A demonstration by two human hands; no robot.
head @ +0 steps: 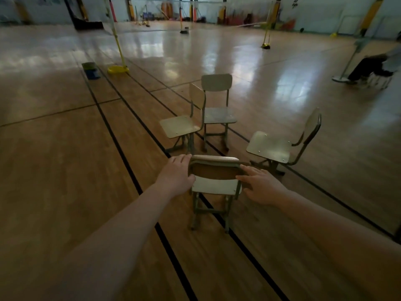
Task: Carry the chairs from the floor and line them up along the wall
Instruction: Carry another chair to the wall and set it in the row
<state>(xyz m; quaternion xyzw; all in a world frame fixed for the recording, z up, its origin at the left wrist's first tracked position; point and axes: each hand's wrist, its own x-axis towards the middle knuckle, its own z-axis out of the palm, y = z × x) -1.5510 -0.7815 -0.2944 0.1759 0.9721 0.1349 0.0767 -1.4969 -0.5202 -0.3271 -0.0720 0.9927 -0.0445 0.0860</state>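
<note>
A gym: lined court floor, net posts.

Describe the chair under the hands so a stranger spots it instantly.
On the wooden gym floor, four small chairs cluster on the black court lines. The nearest chair is it: alone, it shows its backrest to the camera, with the left hand and right hand on that backrest.

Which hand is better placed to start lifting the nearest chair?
Left. The left hand wraps the top left corner of the near chair, fingers over the top and thumb behind. The right hand has straight fingers that only touch the chair's right edge, with no hold on it.
</note>
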